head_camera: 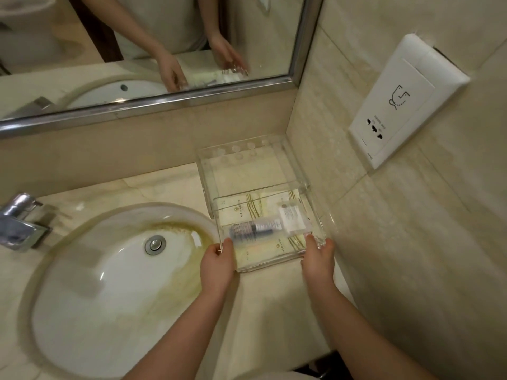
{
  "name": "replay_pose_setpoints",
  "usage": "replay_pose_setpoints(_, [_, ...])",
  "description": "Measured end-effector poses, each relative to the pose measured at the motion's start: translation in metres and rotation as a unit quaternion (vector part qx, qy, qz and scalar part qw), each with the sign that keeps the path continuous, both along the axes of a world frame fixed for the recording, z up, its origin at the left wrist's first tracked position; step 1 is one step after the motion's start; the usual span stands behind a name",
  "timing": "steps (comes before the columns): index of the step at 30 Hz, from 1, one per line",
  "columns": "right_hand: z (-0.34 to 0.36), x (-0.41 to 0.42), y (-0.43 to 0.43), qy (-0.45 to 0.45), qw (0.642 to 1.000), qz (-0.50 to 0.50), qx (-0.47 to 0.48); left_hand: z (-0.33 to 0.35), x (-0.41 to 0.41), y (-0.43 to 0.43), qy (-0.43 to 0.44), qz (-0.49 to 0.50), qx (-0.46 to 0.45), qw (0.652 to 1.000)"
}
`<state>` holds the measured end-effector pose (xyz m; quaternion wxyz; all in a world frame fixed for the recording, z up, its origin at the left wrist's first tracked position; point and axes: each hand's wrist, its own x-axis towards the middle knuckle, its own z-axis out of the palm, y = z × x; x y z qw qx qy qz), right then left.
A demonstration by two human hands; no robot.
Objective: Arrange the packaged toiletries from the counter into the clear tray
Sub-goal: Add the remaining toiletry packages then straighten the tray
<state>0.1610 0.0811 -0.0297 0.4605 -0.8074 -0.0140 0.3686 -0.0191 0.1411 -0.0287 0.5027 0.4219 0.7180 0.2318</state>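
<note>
A clear acrylic tray (315, 215) sits in front of a larger clear acrylic holder (205, 165) in the counter's back right corner. Inside the tray lie cream packets with gold lines (247, 207), a dark tube in a clear wrapper (247, 229) and a small white sachet (292, 218). My left hand (216, 263) grips the tray's near left corner. My right hand (318, 256) grips its near right corner. The tray looks blurred.
A white oval sink (109, 283) with yellow stains fills the counter's left side, with a chrome tap (19, 220) at its left. A mirror (137, 50) runs along the back wall. A white socket panel (406, 105) is on the right wall.
</note>
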Motion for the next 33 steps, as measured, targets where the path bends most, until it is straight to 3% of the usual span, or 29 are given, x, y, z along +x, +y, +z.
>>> replay_pose_setpoints(20, [0.014,-0.003,0.039,-0.031,0.998,0.040,0.030,0.006,0.013,0.060,0.024,0.036,-0.071,0.997])
replay_pose_setpoints(30, [0.018,-0.002,0.060,-0.044,0.997,0.056,0.023,0.006,0.018,0.069,-0.035,0.116,-0.032,0.992])
replay_pose_setpoints(33, [0.023,-0.004,0.066,-0.012,0.997,0.065,0.033,0.001,0.017,0.063,-0.060,0.087,-0.004,0.994])
